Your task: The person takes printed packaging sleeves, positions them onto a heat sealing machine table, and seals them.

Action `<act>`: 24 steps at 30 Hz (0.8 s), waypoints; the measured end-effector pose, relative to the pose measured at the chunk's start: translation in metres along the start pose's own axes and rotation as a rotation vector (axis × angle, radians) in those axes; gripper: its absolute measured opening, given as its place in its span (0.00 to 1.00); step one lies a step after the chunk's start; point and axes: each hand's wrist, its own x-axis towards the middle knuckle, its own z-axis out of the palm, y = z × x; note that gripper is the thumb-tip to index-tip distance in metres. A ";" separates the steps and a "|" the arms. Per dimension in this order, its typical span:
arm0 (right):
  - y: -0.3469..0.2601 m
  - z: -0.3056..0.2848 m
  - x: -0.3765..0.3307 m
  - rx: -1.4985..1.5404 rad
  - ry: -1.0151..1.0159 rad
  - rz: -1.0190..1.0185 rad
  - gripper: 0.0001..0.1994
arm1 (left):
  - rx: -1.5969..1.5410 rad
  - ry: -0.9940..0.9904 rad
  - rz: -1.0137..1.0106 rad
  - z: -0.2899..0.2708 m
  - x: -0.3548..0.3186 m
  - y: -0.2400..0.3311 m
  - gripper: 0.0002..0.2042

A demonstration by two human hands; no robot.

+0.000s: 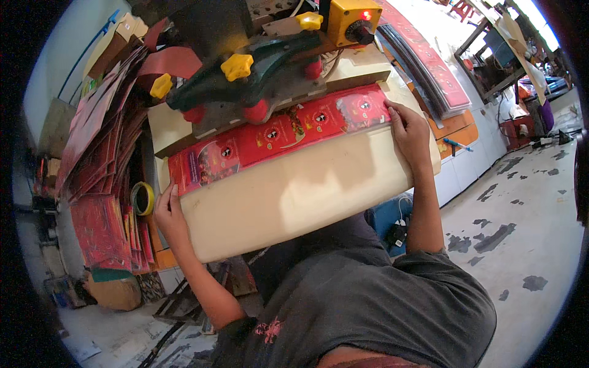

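Note:
A long red printed plastic strip (288, 136) lies across the cream-coloured work surface (294, 202), with its far edge under the front of a dark green press (257, 80). My left hand (172, 214) has its fingers closed at the strip's left end. At the opposite end, my right hand (410, 132) pinches the near right corner between thumb and fingers. Red knobs (256, 111) on the press hang just above the strip's far edge. Repeated round emblems and food pictures cover the strip.
Left of the surface lean piles of red printed sheets (104, 135), with a yellow tape roll (142, 199) beside them. A yellow control box (351, 24) with a lit red lamp sits above. Stacked red strips (429, 61) and a blue pen (458, 145) lie to the right.

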 end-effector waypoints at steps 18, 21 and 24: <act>0.005 0.002 0.003 -0.006 0.021 -0.021 0.12 | 0.076 0.008 -0.016 -0.002 -0.001 0.018 0.17; 0.002 0.001 0.003 -0.013 0.027 -0.036 0.12 | 0.078 0.007 0.000 -0.002 -0.001 0.015 0.18; 0.004 0.001 0.003 -0.006 0.031 -0.045 0.12 | 0.039 -0.001 -0.021 -0.001 -0.001 0.022 0.18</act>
